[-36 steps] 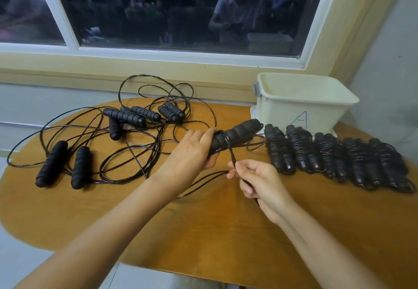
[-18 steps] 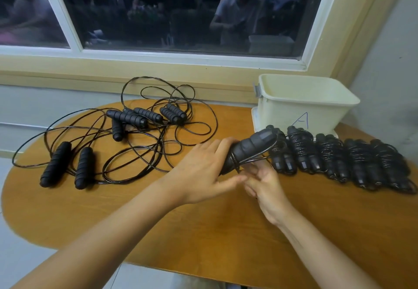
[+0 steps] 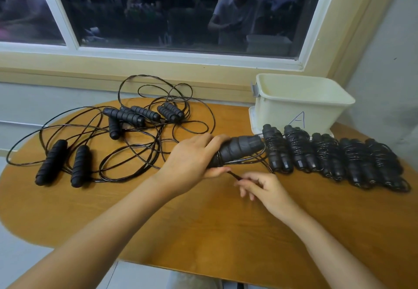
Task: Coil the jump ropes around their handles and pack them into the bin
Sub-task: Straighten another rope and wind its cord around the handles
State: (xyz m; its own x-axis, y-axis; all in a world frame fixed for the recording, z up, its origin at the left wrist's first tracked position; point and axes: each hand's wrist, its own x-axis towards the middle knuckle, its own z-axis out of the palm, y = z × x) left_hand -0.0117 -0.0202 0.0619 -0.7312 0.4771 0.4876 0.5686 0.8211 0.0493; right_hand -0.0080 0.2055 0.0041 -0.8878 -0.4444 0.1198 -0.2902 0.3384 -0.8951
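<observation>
Head view: left hand [image 3: 192,164] grips handles [image 3: 239,149]; right hand [image 3: 265,189] pinches cord [image 3: 234,175]; coiled bundles [image 3: 328,159] front the bin [image 3: 294,109], far-right corner of table [image 3: 203,232].

Forearms [image 3: 113,232] bare, likewise left hand [image 3: 192,164] and right hand [image 3: 268,190].

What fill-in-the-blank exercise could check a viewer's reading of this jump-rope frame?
1. The left hand grips paired black handles while the right hand pinches the thin black ____.
2. The cream bin bears the handwritten letter ____.
3. ____ wound bundles lie in a row on the table to the right of the held handles.

Missing words: rope; A; Five.
</observation>
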